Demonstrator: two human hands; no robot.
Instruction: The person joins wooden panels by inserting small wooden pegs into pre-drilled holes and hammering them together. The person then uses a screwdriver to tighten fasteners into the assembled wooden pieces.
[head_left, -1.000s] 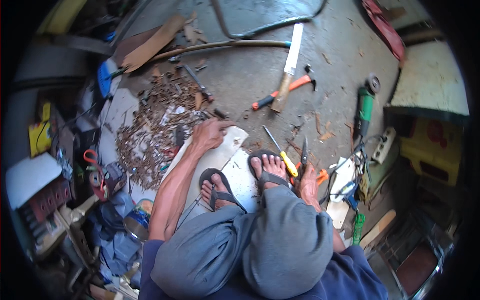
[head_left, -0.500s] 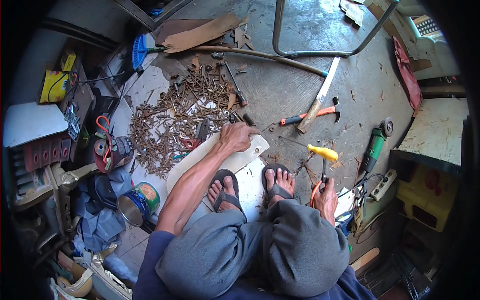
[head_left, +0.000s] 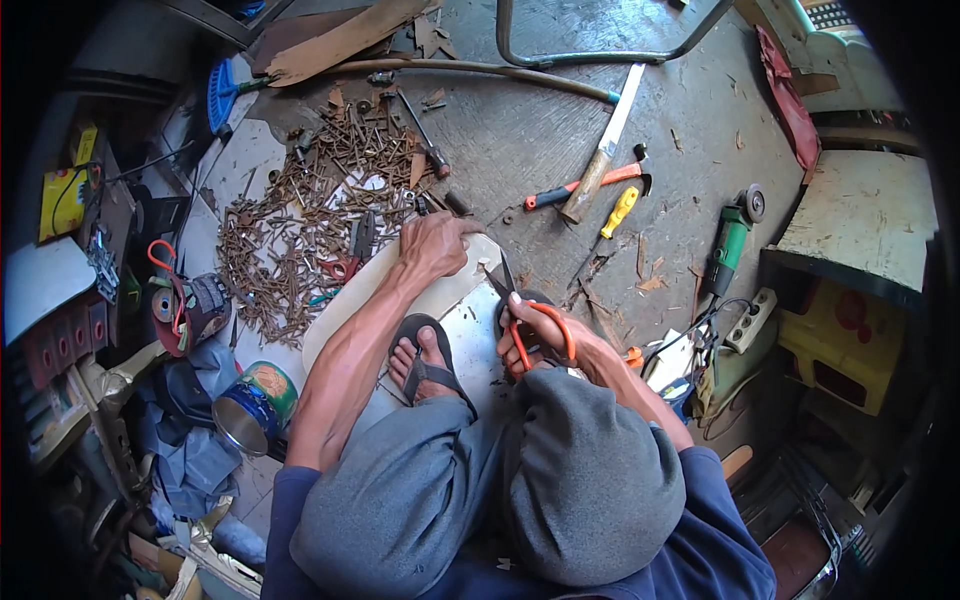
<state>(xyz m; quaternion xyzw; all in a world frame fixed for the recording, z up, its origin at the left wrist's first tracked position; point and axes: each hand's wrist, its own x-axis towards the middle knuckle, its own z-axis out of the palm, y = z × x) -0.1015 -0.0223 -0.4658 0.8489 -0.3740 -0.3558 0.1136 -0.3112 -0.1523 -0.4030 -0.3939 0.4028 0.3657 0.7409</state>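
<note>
Just beyond scissors (head_left: 509,280), yellow screwdriver (head_left: 620,212)

One wide fisheye view looks steeply down from the person's head, past near grey-trousered knees (head_left: 595,470), onto the scuffed grey floor (head_left: 520,130).

The left hand (head_left: 437,246) partly hides the pale sheet (head_left: 440,293); the metal frame (head_left: 590,60) is cropped

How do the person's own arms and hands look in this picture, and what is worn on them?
The left hand and right hand wear no gloves. The left sleeve and right sleeve are dark blue and short, leaving both forearms bare. No watch or bracelet shows.
</note>
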